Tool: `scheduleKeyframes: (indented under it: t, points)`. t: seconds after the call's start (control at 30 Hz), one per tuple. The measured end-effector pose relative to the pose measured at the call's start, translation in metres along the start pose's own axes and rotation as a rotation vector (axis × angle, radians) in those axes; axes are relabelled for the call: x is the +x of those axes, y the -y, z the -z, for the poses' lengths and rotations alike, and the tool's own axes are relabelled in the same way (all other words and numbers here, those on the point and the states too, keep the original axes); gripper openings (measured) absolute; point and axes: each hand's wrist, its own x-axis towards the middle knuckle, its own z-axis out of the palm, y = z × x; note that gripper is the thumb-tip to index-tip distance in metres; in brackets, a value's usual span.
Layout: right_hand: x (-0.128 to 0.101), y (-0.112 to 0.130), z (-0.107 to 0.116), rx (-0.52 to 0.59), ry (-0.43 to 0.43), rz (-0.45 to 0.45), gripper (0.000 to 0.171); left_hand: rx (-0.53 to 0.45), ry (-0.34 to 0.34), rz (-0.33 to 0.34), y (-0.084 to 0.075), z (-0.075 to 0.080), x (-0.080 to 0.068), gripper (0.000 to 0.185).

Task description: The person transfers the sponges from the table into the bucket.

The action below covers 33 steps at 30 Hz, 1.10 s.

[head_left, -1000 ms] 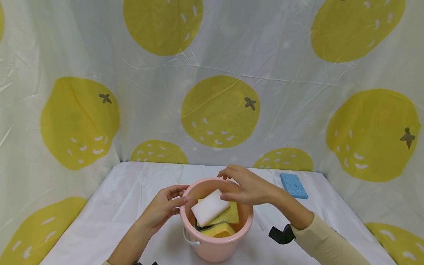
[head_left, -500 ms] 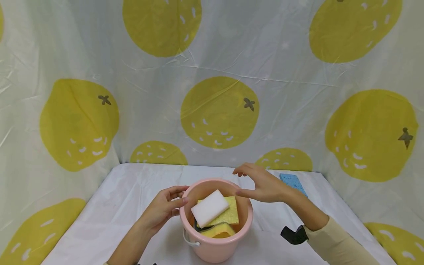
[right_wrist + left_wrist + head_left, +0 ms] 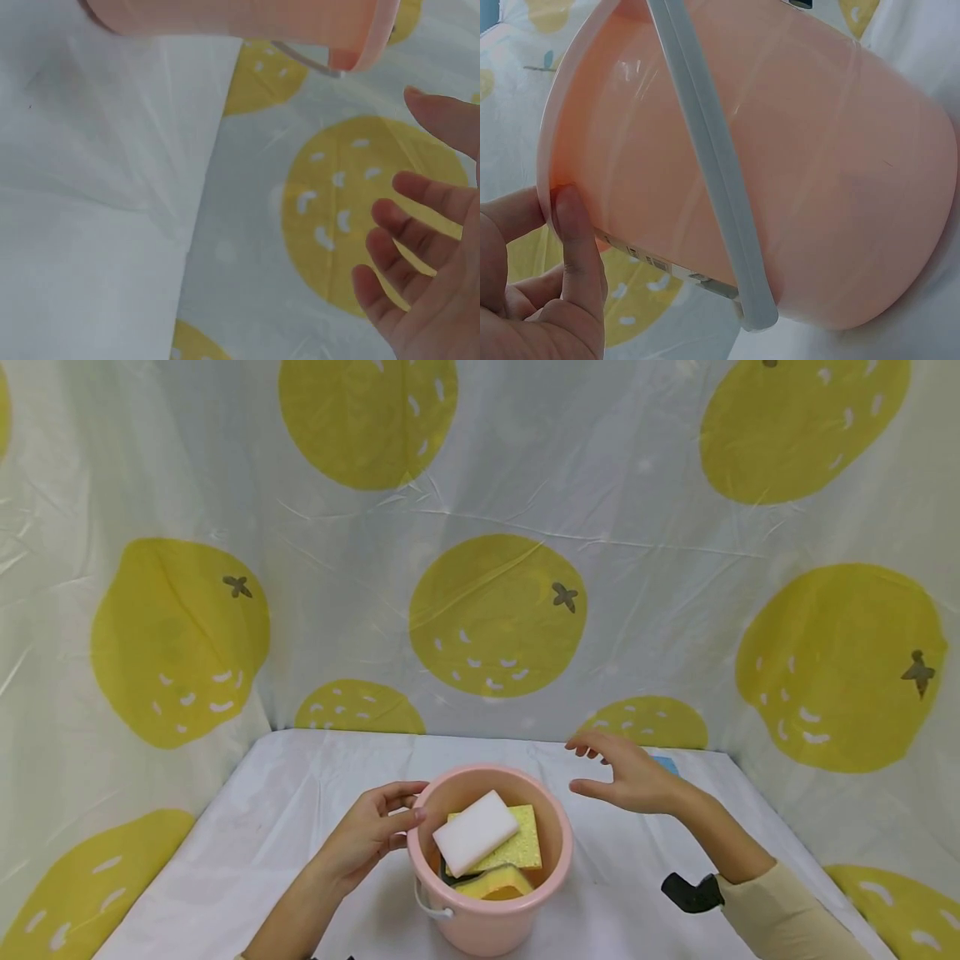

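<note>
A pink bucket (image 3: 487, 931) stands upright at the table's near middle. Inside it a white sponge (image 3: 476, 832) lies on top of a flat yellow sponge (image 3: 529, 837). In front of these is a yellow sponge (image 3: 493, 885) with a dark layer. My left hand (image 3: 367, 835) pinches the bucket's left rim between thumb and finger, seen closely in the left wrist view. My right hand (image 3: 637, 777) hovers right of the bucket, fingers spread and holding nothing. Behind it a blue sponge (image 3: 665, 764) is mostly hidden.
A pale handle (image 3: 716, 165) hangs down the bucket's outer side. White cloth (image 3: 315, 760) covers the table. Lemon-printed curtains (image 3: 337, 610) rise at the back and both sides.
My right hand has moved right, from above the white sponge to outside the bucket, and now covers most of the blue sponge. My left hand and the bucket have stayed put.
</note>
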Motion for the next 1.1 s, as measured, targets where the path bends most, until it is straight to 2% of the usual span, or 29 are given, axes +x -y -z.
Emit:
scheduleKeyframes:
  t: [0.37, 0.57, 0.87, 1.1]
  points:
    - [-0.019, -0.040, 0.003, 0.006, -0.031, -0.081, 0.047, 0.004, 0.007, -0.006, -0.001, -0.001, -0.001, 0.056]
    - [-0.029, -0.061, 0.005, 0.019, -0.054, -0.159, 0.051, -0.001, 0.010, -0.010, 0.000, 0.000, -0.001, 0.056]
    - [-0.049, -0.103, 0.000, 0.038, -0.115, -0.305, 0.060, 0.011, 0.003, -0.010, -0.002, -0.002, -0.001, 0.057]
    - [-0.067, -0.129, -0.005, 0.087, -0.119, -0.493, 0.070, -0.002, 0.009, -0.014, -0.001, -0.001, -0.001, 0.055]
